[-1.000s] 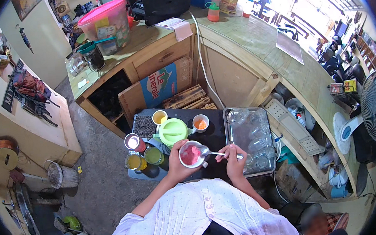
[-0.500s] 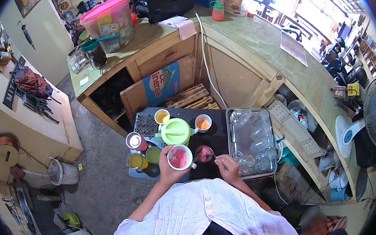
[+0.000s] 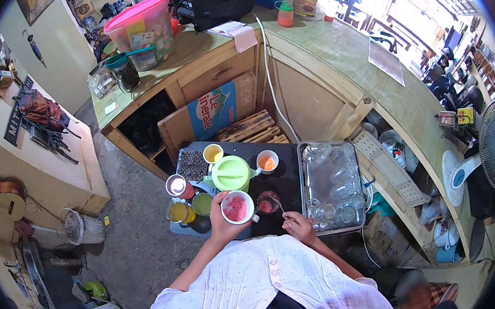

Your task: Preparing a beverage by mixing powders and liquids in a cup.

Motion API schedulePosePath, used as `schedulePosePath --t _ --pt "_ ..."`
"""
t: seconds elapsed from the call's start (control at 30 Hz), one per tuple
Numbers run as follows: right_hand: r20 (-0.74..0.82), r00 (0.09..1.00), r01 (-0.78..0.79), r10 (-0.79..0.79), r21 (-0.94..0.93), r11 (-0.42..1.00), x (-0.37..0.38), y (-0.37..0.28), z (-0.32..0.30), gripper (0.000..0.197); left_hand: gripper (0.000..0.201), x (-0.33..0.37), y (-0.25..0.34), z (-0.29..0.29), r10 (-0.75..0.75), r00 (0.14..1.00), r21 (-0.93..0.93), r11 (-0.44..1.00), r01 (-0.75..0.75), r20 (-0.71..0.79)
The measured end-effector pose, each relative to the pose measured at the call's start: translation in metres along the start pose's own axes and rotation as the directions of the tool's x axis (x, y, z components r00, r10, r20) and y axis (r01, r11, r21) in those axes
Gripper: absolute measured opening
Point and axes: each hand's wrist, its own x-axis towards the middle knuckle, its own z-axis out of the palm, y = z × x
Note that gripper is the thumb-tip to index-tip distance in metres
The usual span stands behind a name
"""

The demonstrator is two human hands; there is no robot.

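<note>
My left hand (image 3: 225,230) is wrapped round a white mug (image 3: 241,200) with pink, frothy-looking stuff inside. Between the fingers of my right hand (image 3: 299,227) is the handle of a metal spoon (image 3: 280,207), whose far end reaches down into a clear glass (image 3: 268,202) with pink-red contents. Just beyond the mug stands a light green lidded pitcher (image 3: 231,174). An orange-filled mug (image 3: 267,162) and a yellow-filled cup (image 3: 212,153) flank it. To the left are a glass of yellow liquid (image 3: 181,212), a glass of green liquid (image 3: 202,204) and a pink cup (image 3: 180,187) with a pale top.
A metal tray (image 3: 333,228) of upturned clear glasses sits right of my right hand. Dark pellets (image 3: 192,164) lie at the table's far left. Beyond, a wooden counter (image 3: 321,54) curves round, with a cardboard box (image 3: 208,114) below it. A person sits at the lower right.
My right hand has shifted slightly down and left, and the spoon now dips more steeply into the glass. My left hand and the mug stay nearly still.
</note>
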Motion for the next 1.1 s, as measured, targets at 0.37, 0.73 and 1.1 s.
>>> schedulePosePath --t 0.37,0.73,1.1 --pt "-0.172 0.917 -0.316 0.36 0.238 0.918 0.016 -0.012 -0.001 0.017 0.094 0.0 0.004 -0.001 -0.019 1.0 0.009 1.0 0.019 0.001" --pt "-0.17 0.343 -0.21 0.924 0.945 0.252 0.049 -0.006 -0.027 0.042 0.099 0.037 0.033 -0.013 -0.02 1.0 -0.119 0.993 0.021 0.012" --pt "-0.105 0.202 -0.17 0.974 0.975 0.14 0.039 -0.001 -0.022 0.039 0.1 0.126 0.036 -0.005 0.052 0.999 -0.071 0.996 -0.052 -0.007"
